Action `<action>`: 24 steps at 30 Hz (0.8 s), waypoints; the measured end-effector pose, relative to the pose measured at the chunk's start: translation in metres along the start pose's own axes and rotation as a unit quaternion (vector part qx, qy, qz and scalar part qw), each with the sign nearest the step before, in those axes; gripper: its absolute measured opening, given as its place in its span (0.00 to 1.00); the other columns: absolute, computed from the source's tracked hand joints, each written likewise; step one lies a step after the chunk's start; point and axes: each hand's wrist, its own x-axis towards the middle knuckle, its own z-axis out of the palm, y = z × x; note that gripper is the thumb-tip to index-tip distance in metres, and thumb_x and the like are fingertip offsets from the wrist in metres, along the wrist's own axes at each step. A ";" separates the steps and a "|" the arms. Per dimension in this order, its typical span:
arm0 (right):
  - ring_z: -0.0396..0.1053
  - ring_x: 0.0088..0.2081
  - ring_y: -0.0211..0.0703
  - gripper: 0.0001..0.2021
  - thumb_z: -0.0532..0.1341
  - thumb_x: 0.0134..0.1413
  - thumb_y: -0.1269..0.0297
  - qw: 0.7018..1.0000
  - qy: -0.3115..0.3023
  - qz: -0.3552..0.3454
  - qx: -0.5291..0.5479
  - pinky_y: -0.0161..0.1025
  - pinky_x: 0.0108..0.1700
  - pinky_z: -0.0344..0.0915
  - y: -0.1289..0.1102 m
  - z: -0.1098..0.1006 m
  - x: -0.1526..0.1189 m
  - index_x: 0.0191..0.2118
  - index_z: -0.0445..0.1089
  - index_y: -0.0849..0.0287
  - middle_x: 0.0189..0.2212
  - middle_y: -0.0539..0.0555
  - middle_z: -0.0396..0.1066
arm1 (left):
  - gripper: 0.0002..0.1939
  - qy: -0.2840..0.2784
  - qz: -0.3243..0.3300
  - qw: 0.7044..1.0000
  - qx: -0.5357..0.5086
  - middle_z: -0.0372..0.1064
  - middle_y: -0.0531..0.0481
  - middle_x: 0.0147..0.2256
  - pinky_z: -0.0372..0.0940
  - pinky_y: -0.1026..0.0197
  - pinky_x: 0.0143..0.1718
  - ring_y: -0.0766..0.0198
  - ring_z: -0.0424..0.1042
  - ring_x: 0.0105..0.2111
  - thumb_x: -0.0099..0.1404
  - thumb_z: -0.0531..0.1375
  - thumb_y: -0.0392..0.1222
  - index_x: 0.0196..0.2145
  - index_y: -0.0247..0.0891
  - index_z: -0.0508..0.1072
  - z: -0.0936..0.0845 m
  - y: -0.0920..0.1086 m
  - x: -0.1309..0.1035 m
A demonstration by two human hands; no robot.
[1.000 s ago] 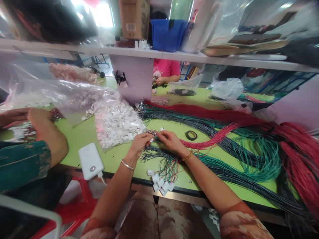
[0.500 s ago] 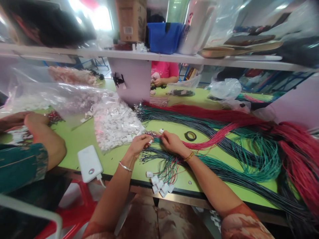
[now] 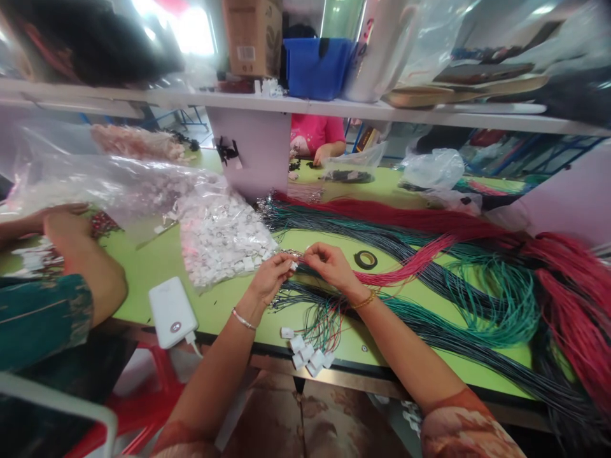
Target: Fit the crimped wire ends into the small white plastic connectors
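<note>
My left hand (image 3: 272, 277) is closed in a pinch on a small white plastic connector (image 3: 293, 266), above the metal-tipped wire ends. Close to its fingertips, my right hand (image 3: 329, 266) is pinched too; what lies between its fingers is too small to make out. Beneath and beside my hands run bundles of thin wires: red (image 3: 405, 272), green (image 3: 410, 312) and black (image 3: 429, 335). Toward me, several white connectors (image 3: 308, 353) with red, green and black wires attached lie at the table edge.
Left of my hands sits a clear bag of white connectors (image 3: 219, 238). A white power bank (image 3: 172, 312) with a cable lies near the edge. A roll of black tape (image 3: 365, 259) is on the right. At left is a co-worker's arm (image 3: 90, 264); a shelf (image 3: 191, 97) crosses above.
My right hand has moved left and now meets my left fingertips. The white piece beside my right hand no longer shows. Across the table, a person's hand has shifted right.
</note>
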 end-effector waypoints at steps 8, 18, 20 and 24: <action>0.51 0.23 0.31 0.10 0.59 0.46 0.60 1.000 0.007 0.014 -0.023 0.32 0.26 0.50 0.014 0.006 -0.005 0.22 0.63 0.61 0.19 0.45 0.57 | 0.14 -0.002 -0.013 0.999 -0.043 0.73 0.48 0.33 0.62 0.68 0.34 0.70 0.67 0.31 0.48 0.71 0.41 0.31 0.34 0.75 -0.001 -0.002 0.002; 0.53 0.23 0.32 0.07 0.57 0.43 0.63 0.998 0.013 0.023 -0.062 0.31 0.27 0.52 0.013 0.005 -0.004 0.21 0.63 0.60 0.19 0.46 0.59 | 0.13 0.000 0.008 1.000 -0.028 0.73 0.47 0.35 0.63 0.67 0.35 0.70 0.68 0.31 0.50 0.70 0.42 0.32 0.33 0.75 0.000 -0.002 0.001; 0.52 0.23 0.32 0.08 0.57 0.42 0.62 0.998 0.017 0.028 -0.057 0.32 0.26 0.52 0.013 0.005 -0.003 0.20 0.62 0.60 0.18 0.46 0.58 | 0.14 0.003 0.012 1.000 -0.023 0.73 0.47 0.35 0.63 0.67 0.35 0.70 0.68 0.31 0.50 0.70 0.42 0.32 0.33 0.75 0.002 -0.001 0.001; 0.51 0.22 0.32 0.09 0.57 0.42 0.60 0.998 0.036 0.035 -0.048 0.32 0.26 0.51 0.011 0.006 -0.002 0.19 0.61 0.59 0.17 0.45 0.57 | 0.14 0.014 0.019 1.000 -0.008 0.74 0.48 0.35 0.63 0.67 0.34 0.70 0.68 0.30 0.49 0.71 0.41 0.32 0.33 0.75 0.003 -0.001 0.000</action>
